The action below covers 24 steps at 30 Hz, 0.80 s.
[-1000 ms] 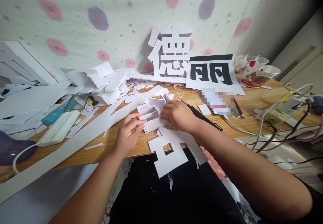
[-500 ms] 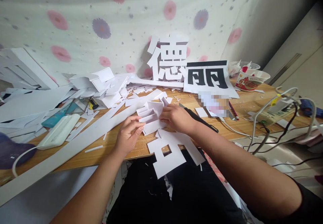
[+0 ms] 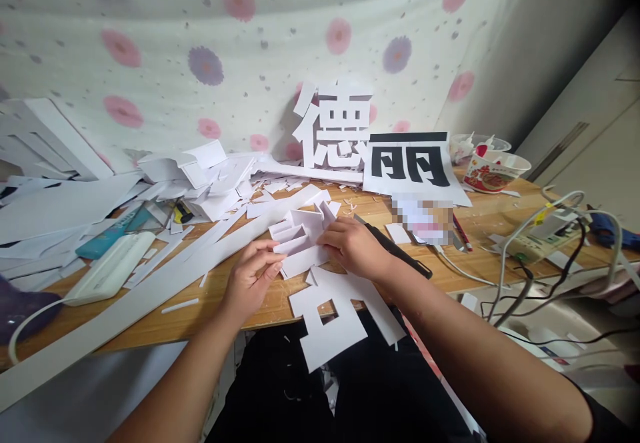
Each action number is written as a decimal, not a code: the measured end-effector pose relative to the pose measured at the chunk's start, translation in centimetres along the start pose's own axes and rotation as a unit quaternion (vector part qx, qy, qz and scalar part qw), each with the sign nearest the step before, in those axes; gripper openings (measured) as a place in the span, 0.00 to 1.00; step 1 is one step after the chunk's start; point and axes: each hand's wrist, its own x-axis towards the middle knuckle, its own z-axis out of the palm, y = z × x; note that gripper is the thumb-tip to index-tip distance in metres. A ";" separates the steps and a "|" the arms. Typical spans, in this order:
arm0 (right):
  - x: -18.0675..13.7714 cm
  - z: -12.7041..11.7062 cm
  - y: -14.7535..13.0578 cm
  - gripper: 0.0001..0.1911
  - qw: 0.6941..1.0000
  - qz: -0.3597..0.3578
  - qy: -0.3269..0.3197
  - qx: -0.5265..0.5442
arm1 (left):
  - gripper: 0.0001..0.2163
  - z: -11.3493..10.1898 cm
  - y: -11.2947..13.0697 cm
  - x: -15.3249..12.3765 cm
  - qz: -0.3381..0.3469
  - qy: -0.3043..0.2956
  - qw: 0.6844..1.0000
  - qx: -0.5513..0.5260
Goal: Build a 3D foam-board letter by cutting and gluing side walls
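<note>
Both hands hold a white foam-board letter piece (image 3: 305, 256) with upright walls, low over the table's front edge. My left hand (image 3: 254, 273) pinches its left end between thumb and fingers. The fingers of my right hand (image 3: 353, 244) are closed on its right side, and their tips are partly hidden. Joined to or lying against its near side, a flat white cut-out shape (image 3: 330, 330) with a square hole hangs over the edge above my lap; I cannot tell which.
A long white strip (image 3: 150, 296) crosses the wooden table at left, beside a white power bank (image 3: 113, 270) and scrap heaps (image 3: 210, 170). A white standing character (image 3: 335, 126), a printed black character sheet (image 3: 413, 163), a paper bowl (image 3: 495, 170) and a wired power strip (image 3: 540, 233) are behind and right.
The whole scene sits slightly lower in the picture as the head view tilts up a little. Both hands keep their grip on the white piece, with little visible movement.
</note>
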 end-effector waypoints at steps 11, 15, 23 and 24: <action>-0.1 -0.1 -0.6 0.06 0.999 0.012 -0.007 -0.040 | 0.07 -0.5 -0.8 -0.3 -0.012 -0.025 0.999 0.033; -0.2 0.0 -0.7 0.05 0.997 0.020 -0.009 -0.073 | 0.07 -0.5 -1.6 -0.4 -0.014 -0.023 0.999 0.036; -5.3 -3.8 -2.9 0.16 0.985 0.056 0.162 0.021 | 0.08 -0.2 -0.1 0.0 -0.053 -0.004 0.997 0.060; -6.7 -4.7 -2.9 0.17 0.982 0.058 0.178 0.028 | 0.08 -0.3 0.0 0.3 -0.046 -0.005 0.996 0.078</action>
